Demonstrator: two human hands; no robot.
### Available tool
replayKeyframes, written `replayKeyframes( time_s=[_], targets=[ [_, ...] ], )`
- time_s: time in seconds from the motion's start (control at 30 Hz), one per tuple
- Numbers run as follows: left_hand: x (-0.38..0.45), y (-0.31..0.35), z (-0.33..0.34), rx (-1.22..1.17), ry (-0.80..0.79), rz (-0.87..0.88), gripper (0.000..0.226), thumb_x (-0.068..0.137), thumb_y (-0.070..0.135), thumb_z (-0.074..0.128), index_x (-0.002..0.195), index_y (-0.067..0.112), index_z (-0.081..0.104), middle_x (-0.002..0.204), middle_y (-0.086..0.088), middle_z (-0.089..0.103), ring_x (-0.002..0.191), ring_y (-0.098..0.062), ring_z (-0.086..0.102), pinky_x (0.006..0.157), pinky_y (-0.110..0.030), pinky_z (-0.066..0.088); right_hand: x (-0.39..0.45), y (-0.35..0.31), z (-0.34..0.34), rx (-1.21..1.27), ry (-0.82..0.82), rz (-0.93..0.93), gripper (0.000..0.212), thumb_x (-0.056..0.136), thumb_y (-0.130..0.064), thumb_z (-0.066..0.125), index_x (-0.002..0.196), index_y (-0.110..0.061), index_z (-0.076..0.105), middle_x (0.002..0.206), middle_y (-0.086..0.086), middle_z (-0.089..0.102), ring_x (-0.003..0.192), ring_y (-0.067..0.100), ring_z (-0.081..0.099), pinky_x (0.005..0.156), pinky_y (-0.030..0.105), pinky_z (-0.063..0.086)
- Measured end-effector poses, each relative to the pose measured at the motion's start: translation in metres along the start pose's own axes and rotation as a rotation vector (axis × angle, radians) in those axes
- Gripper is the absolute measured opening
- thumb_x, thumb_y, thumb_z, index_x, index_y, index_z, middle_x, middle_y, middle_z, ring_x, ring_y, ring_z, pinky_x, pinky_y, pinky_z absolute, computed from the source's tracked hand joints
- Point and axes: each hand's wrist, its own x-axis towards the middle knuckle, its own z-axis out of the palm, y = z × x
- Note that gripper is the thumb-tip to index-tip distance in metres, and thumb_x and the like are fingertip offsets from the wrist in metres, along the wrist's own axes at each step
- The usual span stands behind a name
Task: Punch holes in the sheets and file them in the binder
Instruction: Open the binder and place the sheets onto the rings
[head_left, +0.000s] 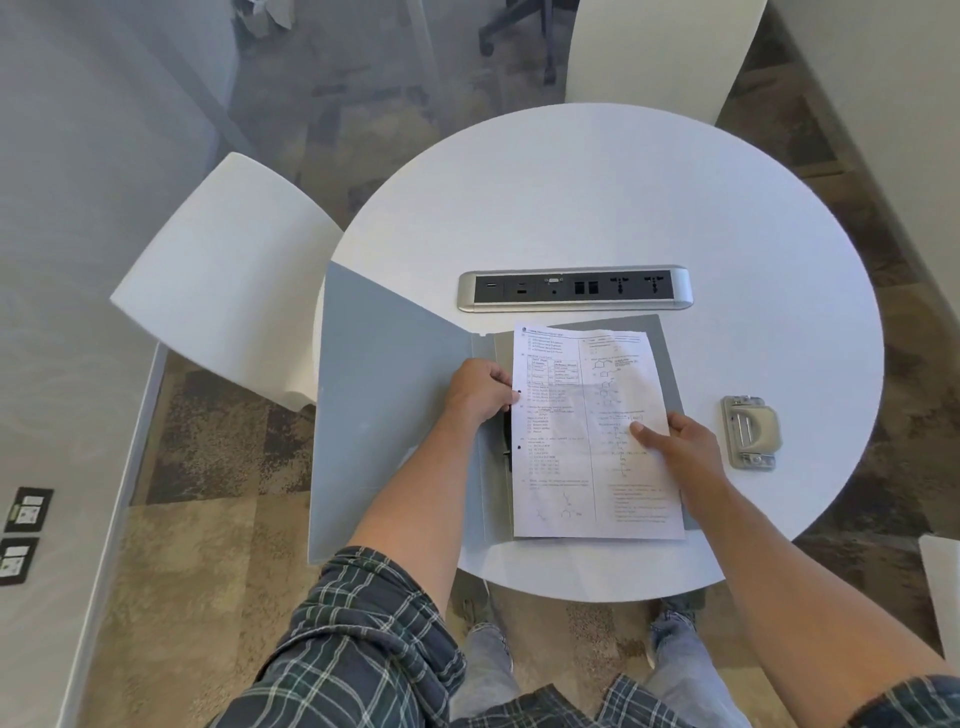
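Lying open on the table (623, 208), the binder (389, 405) carries the punched sheets (571, 457); the left hand (480, 392) pinches their left edge, the right hand (680, 441) grips the right edge. Misaligned holes could tear on the clip.

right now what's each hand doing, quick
Left hand: closed on the left edge of the printed sheet, beside its punched holes.
Right hand: grip on the sheet's right edge, thumb on top.
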Motion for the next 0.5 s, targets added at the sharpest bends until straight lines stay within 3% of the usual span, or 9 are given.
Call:
replayKeyframes(
  time_s=[0.13,0.3,0.43,0.5],
  targets=[
    [0.0016,0.0005,0.0022,-0.007,-0.019,-0.037,0.009,0.080,0.006,0.080,0.087,0.005,0.075,0.076,-0.008,0.078,0.068,-0.016,0.071,0.071,-0.031,0.057,-0.0009,-0.0002,0.0007,0.017,-0.001,-0.006,0.022,0.085,-0.020,0.084,0.105,-0.014,0.077,0.093,0.000,0.082,0.083,0.023,0.079,0.074,0.034,0.061],
    [0.0040,-0.0018,0.0018,-0.060,-0.047,-0.072,0.012,0.083,0.006,0.079,0.091,-0.001,0.075,0.082,-0.012,0.079,0.072,-0.018,0.070,0.082,-0.033,0.057,-0.0018,-0.0003,0.0000,0.013,-0.009,-0.015,0.021,0.086,-0.020,0.084,0.104,-0.014,0.076,0.092,0.000,0.082,0.078,0.019,0.079,0.067,0.030,0.059],
    [0.0053,-0.0013,0.0043,-0.072,-0.025,-0.081,0.010,0.084,0.004,0.078,0.092,0.000,0.075,0.082,-0.013,0.078,0.071,-0.017,0.071,0.080,-0.031,0.057,-0.0011,0.0003,-0.0002,0.021,-0.006,-0.016,0.022,0.085,-0.019,0.085,0.105,-0.013,0.077,0.092,0.000,0.082,0.082,0.023,0.079,0.075,0.036,0.062],
    [0.0047,-0.0007,0.0072,-0.066,-0.018,-0.074,0.008,0.083,0.003,0.078,0.090,0.001,0.075,0.079,-0.011,0.077,0.067,-0.016,0.072,0.078,-0.031,0.059,-0.0011,0.0018,-0.0009,0.031,0.002,-0.023,0.021,0.086,-0.018,0.084,0.105,-0.013,0.077,0.092,0.000,0.082,0.082,0.023,0.079,0.073,0.033,0.062]
  ],
)
